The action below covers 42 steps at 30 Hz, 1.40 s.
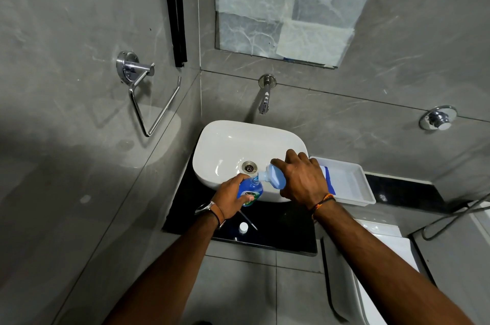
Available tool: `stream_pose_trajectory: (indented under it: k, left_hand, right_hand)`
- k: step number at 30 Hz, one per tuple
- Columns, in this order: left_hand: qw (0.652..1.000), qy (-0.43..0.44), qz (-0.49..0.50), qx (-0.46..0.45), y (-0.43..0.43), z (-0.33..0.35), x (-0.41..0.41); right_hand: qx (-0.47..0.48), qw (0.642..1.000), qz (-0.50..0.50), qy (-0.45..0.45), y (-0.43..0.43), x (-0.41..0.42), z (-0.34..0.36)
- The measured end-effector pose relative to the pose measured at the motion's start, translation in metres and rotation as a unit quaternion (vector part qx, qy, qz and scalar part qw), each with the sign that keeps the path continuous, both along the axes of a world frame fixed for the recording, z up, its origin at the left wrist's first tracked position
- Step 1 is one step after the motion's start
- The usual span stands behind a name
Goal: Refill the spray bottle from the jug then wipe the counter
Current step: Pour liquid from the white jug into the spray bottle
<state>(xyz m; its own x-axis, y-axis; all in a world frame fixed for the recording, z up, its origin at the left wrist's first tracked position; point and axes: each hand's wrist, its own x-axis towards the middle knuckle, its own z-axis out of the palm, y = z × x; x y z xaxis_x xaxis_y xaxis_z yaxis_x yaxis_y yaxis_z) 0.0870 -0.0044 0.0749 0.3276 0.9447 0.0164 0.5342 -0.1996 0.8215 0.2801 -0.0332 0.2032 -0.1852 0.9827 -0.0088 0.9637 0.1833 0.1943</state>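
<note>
Blue spray bottle [250, 192], seemingly uncapped, gripped by left hand [230, 198]; right hand [303, 178] clasps tilted pale-blue jug [274, 178].

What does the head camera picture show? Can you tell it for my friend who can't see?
Over a white sink, the right hand tips a pale blue jug so its spout meets the mouth of a blue bottle held by the left hand. A small white cap lies on the black counter.
</note>
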Motion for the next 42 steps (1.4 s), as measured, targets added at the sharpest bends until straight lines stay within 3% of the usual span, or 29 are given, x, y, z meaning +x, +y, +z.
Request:
stream_pose_trajectory:
  k: [42]
  left_hand:
    - [1.0,0.011,-0.001,0.009,-0.0008,0.0008,-0.0066]
  right_hand:
    - [0.018,1.0,-0.006,0.021,-0.0026,-0.0018,-0.0056]
